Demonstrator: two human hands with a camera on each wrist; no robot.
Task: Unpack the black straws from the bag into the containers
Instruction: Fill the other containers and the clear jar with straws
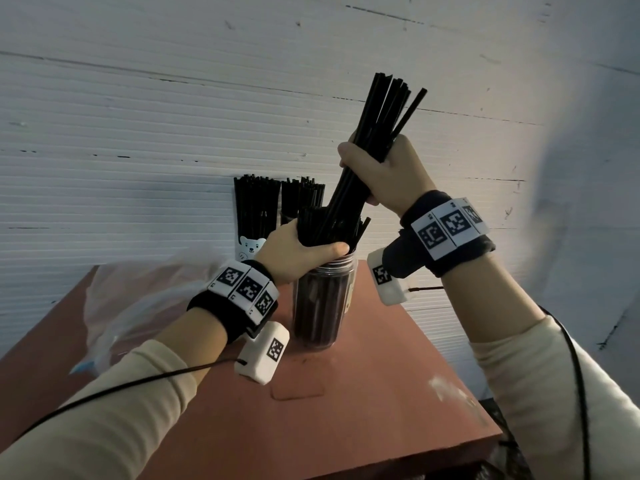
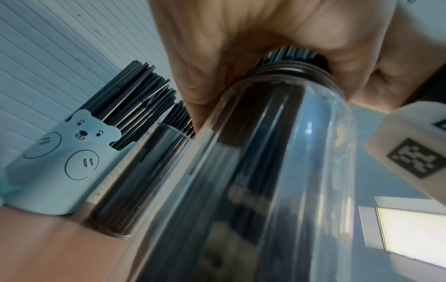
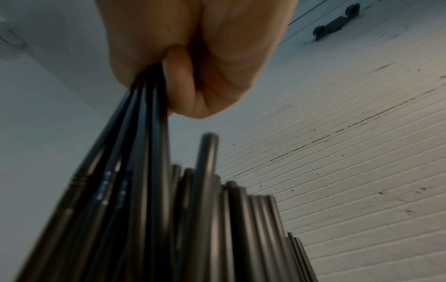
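Sleeved forearms reach in from the bottom edge of the head view, each with a tagged wristband and a white camera block. Beneath them spreads the reddish-brown table (image 1: 398, 393), the largest thing here, backed by a white ribbed wall (image 1: 138, 98).

At about 9 o'clock on the table lies the clear plastic bag (image 1: 138, 299), crumpled and slack. I cannot tell whether any straws remain inside it.

Near the table's centre stands the clear jar (image 1: 323, 306), upright and already crowded with black straws. Behind it, toward 12 o'clock against the wall, stand two more holders: the bear-print container (image 1: 249, 249) at 11 o'clock and a second clear container (image 2: 135, 181) just beside it, both packed with straws that stick up past their rims.

The right hand (image 1: 384, 171), up at 1 o'clock from the jar, has its fingers curled tightly round a bundle of black straws (image 1: 377, 126), which slants down so that its lower ends reach in among those in the jar. The left hand (image 1: 294, 252) wraps its fingers and thumb round the straws just above the jar's mouth, bunching them.

Judging by this, the task is well along: two containers look full, the third is nearly so, and what remains is seating this bundle and checking the bag.
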